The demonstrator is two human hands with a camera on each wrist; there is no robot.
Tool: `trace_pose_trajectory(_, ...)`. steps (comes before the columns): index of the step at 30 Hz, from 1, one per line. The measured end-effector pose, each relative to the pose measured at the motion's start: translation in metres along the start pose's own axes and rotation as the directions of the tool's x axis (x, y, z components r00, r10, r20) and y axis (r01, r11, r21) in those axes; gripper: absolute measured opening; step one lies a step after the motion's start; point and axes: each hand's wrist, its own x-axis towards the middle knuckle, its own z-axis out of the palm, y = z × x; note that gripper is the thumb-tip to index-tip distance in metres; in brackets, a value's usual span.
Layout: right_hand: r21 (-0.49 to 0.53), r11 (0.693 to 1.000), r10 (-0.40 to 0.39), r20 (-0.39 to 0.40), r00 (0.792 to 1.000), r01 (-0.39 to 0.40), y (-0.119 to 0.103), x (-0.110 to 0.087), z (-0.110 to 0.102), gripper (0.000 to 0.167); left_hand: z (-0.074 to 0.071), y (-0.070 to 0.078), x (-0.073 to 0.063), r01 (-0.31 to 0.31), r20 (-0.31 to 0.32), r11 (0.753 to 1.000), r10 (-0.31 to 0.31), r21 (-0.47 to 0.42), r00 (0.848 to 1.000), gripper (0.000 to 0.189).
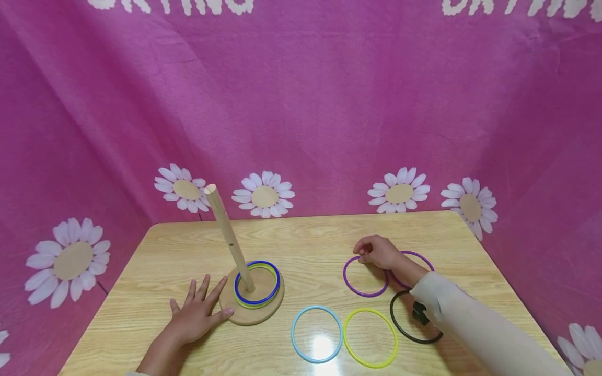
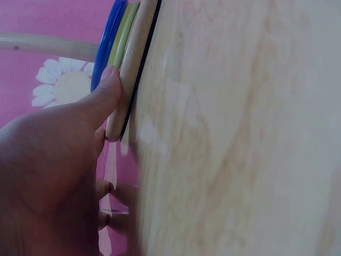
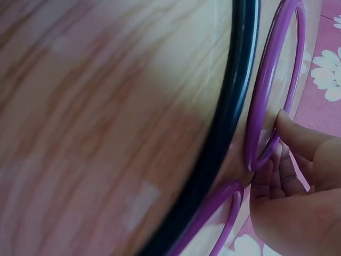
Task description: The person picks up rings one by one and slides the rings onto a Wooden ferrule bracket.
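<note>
My right hand (image 1: 381, 254) pinches the far rim of a purple ring (image 1: 367, 295) between thumb and fingers, on the right half of the table. In the right wrist view the thumb lies against that purple ring (image 3: 259, 101). A second purple ring (image 1: 417, 254) lies beside it, partly hidden by the wrist. Fingers spread, my left hand (image 1: 195, 316) rests at the left edge of a round wooden base (image 1: 254, 318). From this base rises a leaning-looking wooden post (image 1: 226, 230). Around the post lie a blue ring (image 1: 256, 303) and a yellow-green ring (image 1: 249, 307).
On the near part of the wooden table (image 1: 301, 235) lie a light blue ring (image 1: 292, 334), a yellow ring (image 1: 373, 366) and a black ring (image 1: 418, 342). My right forearm passes over part of the black one. A pink flowered cloth (image 1: 301, 115) hangs around the table.
</note>
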Motion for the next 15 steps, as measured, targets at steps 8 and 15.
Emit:
trace_pose_trajectory(8, 0.004, 1.0, 0.01, -0.007, 1.0, -0.01, -0.0036, -0.002, 0.0007, 0.008, 0.0003, -0.0006, -0.0004, -0.017, -0.028, 1.0, 0.016, -0.02, 0.999, 0.083)
trace_pose_trajectory(15, 0.005, 1.0, 0.0, -0.021, 1.0, 0.0, -0.005, -0.0041, 0.002, 0.009, 0.0023, -0.0025, 0.0007, -0.028, -0.036, 0.999, 0.027, -0.026, 0.999, 0.082)
